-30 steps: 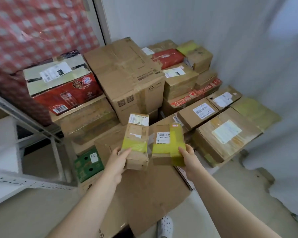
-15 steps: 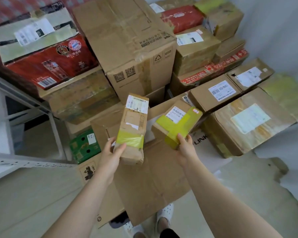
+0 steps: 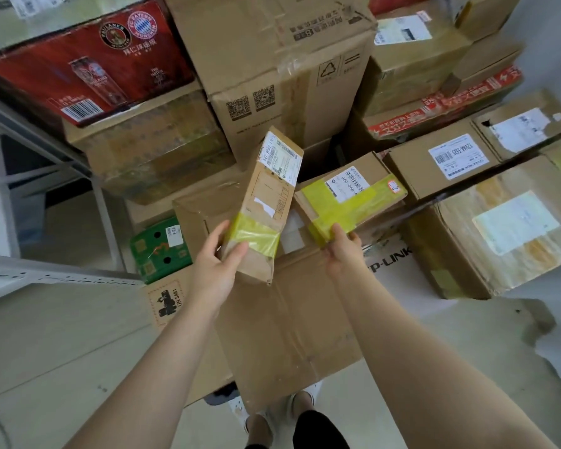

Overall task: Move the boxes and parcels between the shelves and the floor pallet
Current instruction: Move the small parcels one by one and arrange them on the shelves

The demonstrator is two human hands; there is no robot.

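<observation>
My left hand (image 3: 219,262) grips the near end of a tall narrow brown box (image 3: 266,205) banded with yellow tape, held upright and tilted over the stack. My right hand (image 3: 342,251) pinches the near corner of a flatter brown box (image 3: 353,196) crossed with yellow tape and bearing a white label, lying low among the parcels. Whether this flatter box rests on the pile beneath cannot be told. Both sit above a large flat carton (image 3: 282,319) at the front of the pile.
Stacked cartons fill the floor ahead: a red beer case (image 3: 88,63) at left, a big brown carton (image 3: 272,59) centre, labelled boxes (image 3: 457,157) right, a green box (image 3: 157,247) low left. A white metal shelf frame (image 3: 46,277) stands at left. My feet (image 3: 272,413) touch the flat carton's edge.
I have leaned in closer to the stack. My right hand has lowered and tipped its box from upright to nearly flat, toward the right. The left box stays upright in hand.
</observation>
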